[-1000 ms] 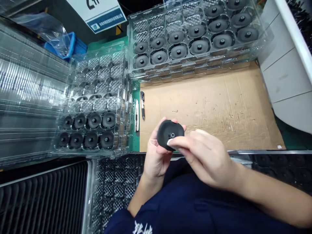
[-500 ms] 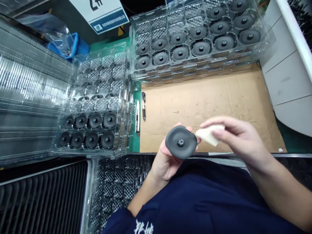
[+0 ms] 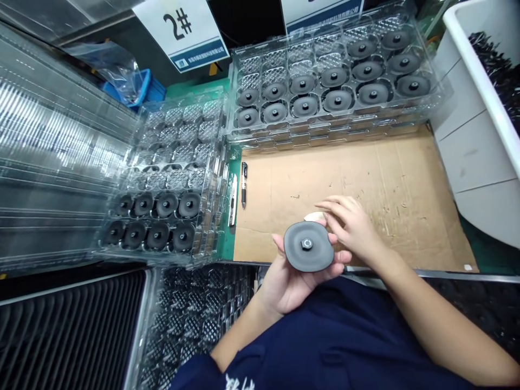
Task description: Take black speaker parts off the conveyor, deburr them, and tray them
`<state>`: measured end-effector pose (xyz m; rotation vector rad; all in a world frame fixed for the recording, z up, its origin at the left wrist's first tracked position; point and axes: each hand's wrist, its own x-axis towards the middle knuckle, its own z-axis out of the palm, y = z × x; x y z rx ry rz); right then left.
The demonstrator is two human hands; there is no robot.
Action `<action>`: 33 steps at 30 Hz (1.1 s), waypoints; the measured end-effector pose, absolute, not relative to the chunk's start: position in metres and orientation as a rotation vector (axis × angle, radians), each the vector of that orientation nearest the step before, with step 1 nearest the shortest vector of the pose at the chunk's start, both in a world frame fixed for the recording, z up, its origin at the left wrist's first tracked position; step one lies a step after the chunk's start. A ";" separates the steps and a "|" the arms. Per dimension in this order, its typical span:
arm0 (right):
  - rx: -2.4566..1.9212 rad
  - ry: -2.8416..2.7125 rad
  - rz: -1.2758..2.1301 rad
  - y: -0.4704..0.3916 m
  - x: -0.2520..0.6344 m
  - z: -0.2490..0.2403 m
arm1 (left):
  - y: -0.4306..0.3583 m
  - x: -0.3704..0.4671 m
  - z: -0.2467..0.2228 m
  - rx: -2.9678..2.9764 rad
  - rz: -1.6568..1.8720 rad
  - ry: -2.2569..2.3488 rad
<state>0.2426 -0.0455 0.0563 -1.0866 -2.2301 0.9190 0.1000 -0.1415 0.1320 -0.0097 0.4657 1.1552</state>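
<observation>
My left hand (image 3: 288, 281) holds a dark grey rounded disc (image 3: 309, 260) from below, fingers round its edge. A small metal-topped stub stands at the disc's centre. My right hand (image 3: 355, 227) is just beyond and to the right of the disc, its fingers closed on a white pad (image 3: 315, 217), which is partly hidden behind the disc's far edge. Both hands are over the near edge of a brown cardboard sheet (image 3: 357, 173).
Clear trays with similar discs stand at the back (image 3: 284, 122) and left (image 3: 195, 216). A pen (image 3: 244, 187) and a white cutter (image 3: 233, 200) lie left on the cardboard's side. A white bin (image 3: 479, 141) with black pieces stands right; a blue box (image 3: 154, 89) sits behind.
My right hand has moved left with the white pad, to behind the disc. The disc has turned and shifted slightly right in my left hand. The camera view has tilted upward a little.
</observation>
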 end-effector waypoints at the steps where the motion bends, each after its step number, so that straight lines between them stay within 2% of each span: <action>1: -1.090 -2.214 0.921 -0.048 0.246 0.059 | -0.141 0.100 0.132 -0.007 1.135 0.463; 5: -1.129 -2.124 0.952 -0.074 0.257 0.062 | -0.138 0.100 0.126 0.270 1.174 0.634; 10: -1.207 -1.868 1.118 -0.111 0.258 0.059 | -0.131 0.092 0.111 1.458 1.364 1.321; 13: -1.051 -1.939 0.972 -0.103 0.258 0.061 | -0.126 0.084 0.107 1.890 1.314 1.447; 17: -0.644 -2.348 0.696 -0.063 0.259 0.073 | -0.125 0.077 0.112 1.860 1.144 1.522; 19: -0.546 -2.403 0.707 -0.046 0.256 0.082 | -0.125 0.075 0.117 1.651 1.006 1.553; 22: -0.587 -2.246 1.117 -0.034 0.240 0.094 | -0.125 0.065 0.125 1.198 0.946 1.577; 25: -0.525 -2.172 1.545 -0.019 0.216 0.099 | -0.123 0.047 0.133 1.004 0.997 1.681; 29: -0.459 -2.215 1.682 0.029 0.187 0.081 | -0.117 0.017 0.145 1.134 0.970 1.925; 33: -0.735 -2.110 1.592 0.077 0.178 0.045 | -0.099 -0.005 0.162 1.468 0.777 2.171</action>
